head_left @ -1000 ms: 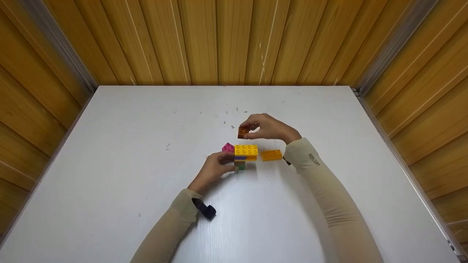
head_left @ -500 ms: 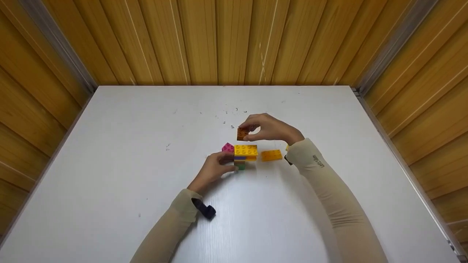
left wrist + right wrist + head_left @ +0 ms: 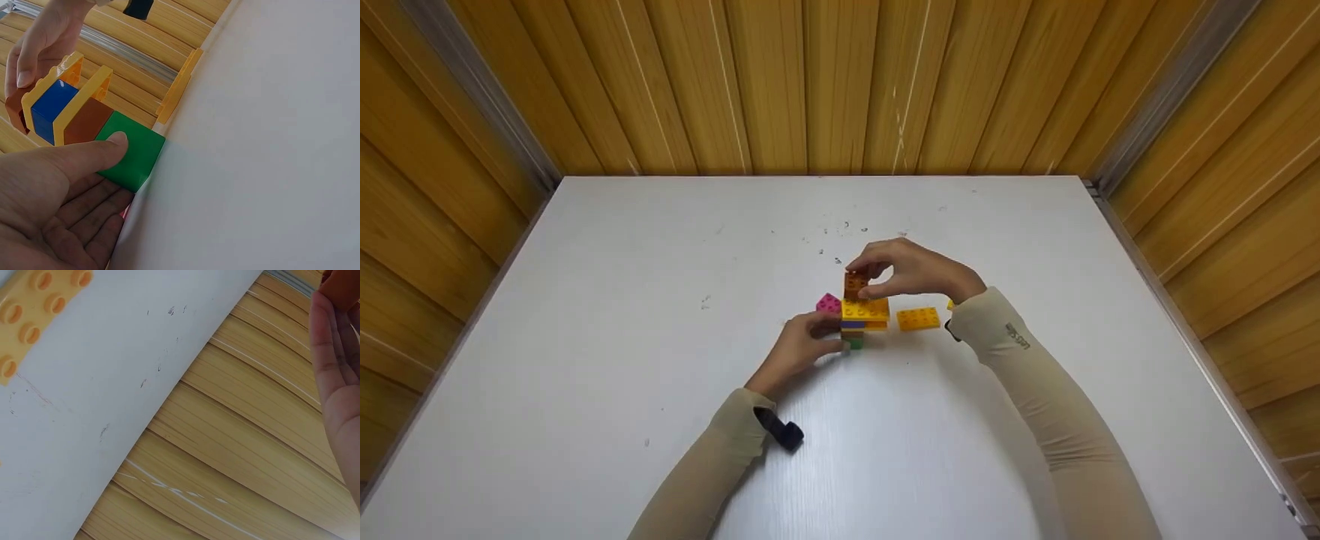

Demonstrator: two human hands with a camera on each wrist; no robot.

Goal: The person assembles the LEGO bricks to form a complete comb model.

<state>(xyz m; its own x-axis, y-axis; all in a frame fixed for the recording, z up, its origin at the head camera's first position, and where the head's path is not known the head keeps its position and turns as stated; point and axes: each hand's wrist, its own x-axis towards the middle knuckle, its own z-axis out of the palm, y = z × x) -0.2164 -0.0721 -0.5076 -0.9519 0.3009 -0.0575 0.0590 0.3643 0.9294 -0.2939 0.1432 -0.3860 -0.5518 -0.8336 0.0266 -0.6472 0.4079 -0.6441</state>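
A stack of toy building bricks stands on the white table. From the bottom it has a green brick, a brown brick, a yellow plate, a blue brick and a wide yellow plate overhanging to the right. My left hand grips the base from the left, its thumb on the green brick. Over the top plate's left end, my right hand pinches another brown brick. That brick sits against the studs; whether it is pressed down, I cannot tell.
A pink brick lies just behind the stack's left side. A loose yellow plate lies to the right. Another yellow piece is mostly hidden by the right wrist. Wood-patterned panels border the table.
My right hand has lowered the brown brick toward me, from behind and above the stack onto the top yellow plate's left end. The left hand has kept its grip in place.
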